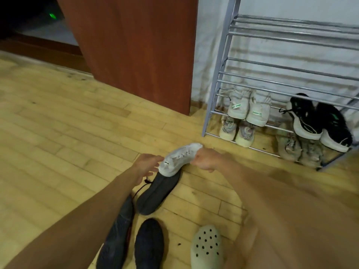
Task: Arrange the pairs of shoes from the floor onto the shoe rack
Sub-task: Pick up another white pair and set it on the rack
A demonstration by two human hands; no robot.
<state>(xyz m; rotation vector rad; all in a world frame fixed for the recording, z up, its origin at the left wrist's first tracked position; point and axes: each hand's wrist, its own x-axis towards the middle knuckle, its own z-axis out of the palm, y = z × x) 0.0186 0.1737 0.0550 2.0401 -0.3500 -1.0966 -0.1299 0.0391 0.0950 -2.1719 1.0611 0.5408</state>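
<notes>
This looks like the entrance area of a home: a pale yellow wooden plank floor (58,133), a red-brown wooden door (136,55) far behind, and on the right a grey metal-bar shoe rack (291,29) holding white sneakers (248,109), against a white wall (291,6).

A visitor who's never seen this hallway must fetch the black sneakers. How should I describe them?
Find the grey metal shoe rack against the white wall, right of the brown door. On the shelf just above its lowest, at the right end, stands the black pair. It alone is dark, with thick white soles; every other pair there is pale.
</notes>
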